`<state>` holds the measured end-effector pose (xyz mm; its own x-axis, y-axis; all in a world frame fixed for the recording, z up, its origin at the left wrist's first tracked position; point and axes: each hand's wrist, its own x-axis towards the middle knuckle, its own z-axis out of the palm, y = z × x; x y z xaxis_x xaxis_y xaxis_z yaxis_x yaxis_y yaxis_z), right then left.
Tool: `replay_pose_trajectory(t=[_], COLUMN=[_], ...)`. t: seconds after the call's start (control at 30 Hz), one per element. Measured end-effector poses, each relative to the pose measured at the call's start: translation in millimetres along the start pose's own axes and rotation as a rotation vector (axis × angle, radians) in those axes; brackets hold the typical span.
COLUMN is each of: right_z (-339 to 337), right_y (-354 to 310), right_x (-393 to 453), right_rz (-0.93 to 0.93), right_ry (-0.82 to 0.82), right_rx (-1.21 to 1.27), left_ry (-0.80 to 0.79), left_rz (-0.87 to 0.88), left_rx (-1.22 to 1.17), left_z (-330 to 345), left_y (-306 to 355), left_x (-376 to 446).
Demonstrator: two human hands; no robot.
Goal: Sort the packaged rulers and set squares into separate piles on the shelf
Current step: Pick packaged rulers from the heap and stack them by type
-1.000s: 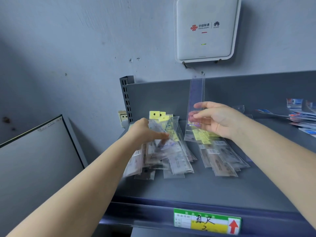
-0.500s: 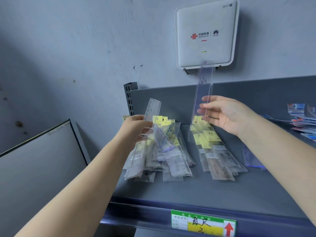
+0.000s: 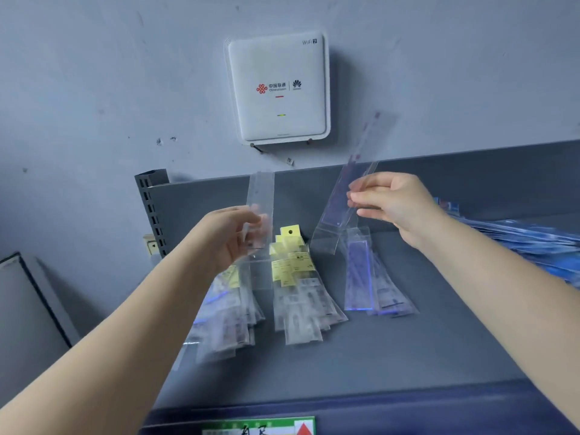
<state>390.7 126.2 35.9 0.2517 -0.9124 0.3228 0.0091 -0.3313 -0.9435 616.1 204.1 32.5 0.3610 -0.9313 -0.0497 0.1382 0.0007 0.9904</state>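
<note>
Above the grey shelf (image 3: 408, 356), each hand holds one clear packaged ruler. The left hand (image 3: 230, 235) pinches the lower part of an upright ruler packet (image 3: 261, 196) between thumb and curled fingers, over the leftmost pile (image 3: 226, 312). The right hand (image 3: 394, 202) pinches a second, purple-tinted ruler packet (image 3: 340, 202) between fingertips and thumb; this one tilts, its top leaning right toward the wall and its lower end hanging just above the rightmost pile (image 3: 373, 284). Between those two lies a middle pile (image 3: 298, 293), topped with yellow header cards, one with a punched hole. All three piles fan out on the shelf, close together but apart. Farther right, a stack of blue packets (image 3: 533, 246) lies against the shelf's back panel. On the wall above hangs a white WiFi router (image 3: 277, 89). A green and yellow price label (image 3: 260, 427) sits on the shelf's front edge. At far left stands a dark-framed panel (image 3: 28, 309).
</note>
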Motion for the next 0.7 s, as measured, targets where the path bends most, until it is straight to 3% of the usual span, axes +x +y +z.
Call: replay_pose_trajectory(t=[0.2, 0.4, 0.47, 0.57, 0.7], right_z=[-28.2, -41.4, -45.2, -48.1, -47.7], right_y=[13.0, 28.7, 31.6, 29.6, 21.3], right_x=[-4.2, -5.7, -3.1, 1.1, -1.8], right_rz=[-0.191, -0.224, -0.178, -0.017, 0.220], right_ry=[0.023, -0.133, -0.112, -0.055, -0.165], right_rx=[-0.327, -0.779, -0.716, -0.355, -0.022], left_ry=[-0.061, -0.109, -0.111, -0.109, -0.199], left_rz=[0.010, 0.102, 0.178, 0.326, 0.430], left_rx=[0.033, 0.093, 0.180, 0.362, 0.544], left_z=[37.0, 60.7, 67.8, 81.8, 101.9], left_y=[-2.0, -0.8, -2.5, -7.5, -15.4], left_x=[4.7, 13.7, 18.2, 20.8, 24.5])
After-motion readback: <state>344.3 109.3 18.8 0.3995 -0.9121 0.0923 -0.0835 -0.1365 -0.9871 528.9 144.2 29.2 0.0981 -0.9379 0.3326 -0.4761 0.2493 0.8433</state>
